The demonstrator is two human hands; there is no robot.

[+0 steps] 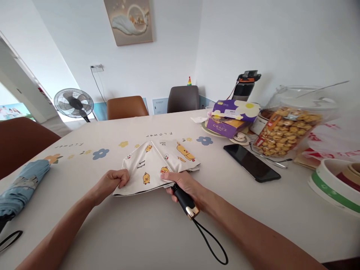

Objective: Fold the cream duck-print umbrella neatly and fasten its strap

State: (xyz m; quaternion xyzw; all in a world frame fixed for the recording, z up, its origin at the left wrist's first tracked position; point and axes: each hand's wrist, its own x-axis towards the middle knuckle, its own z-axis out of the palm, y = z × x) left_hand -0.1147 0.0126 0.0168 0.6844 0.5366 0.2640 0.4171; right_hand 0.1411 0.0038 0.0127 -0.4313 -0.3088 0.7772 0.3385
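White duck-print umbrella (152,167) lay part-folded at mid worktop (120,232), canopy pointing away from the person, black handle (182,198) toward the near right. Left hand (119,178) was curled tight, pinching the canopy's left edge. Right hand (182,182) was wrapped around the top of the handle, thumb pressed on the fabric, fingers tucked underneath, partly hidden. Wrist strap (213,243) hung in a loop off the handle end. Blue umbrella (26,183), furled, was at far left. Phone (251,162) lay right of the duck-print one, near the snack jar (287,131) and purple box (221,126).
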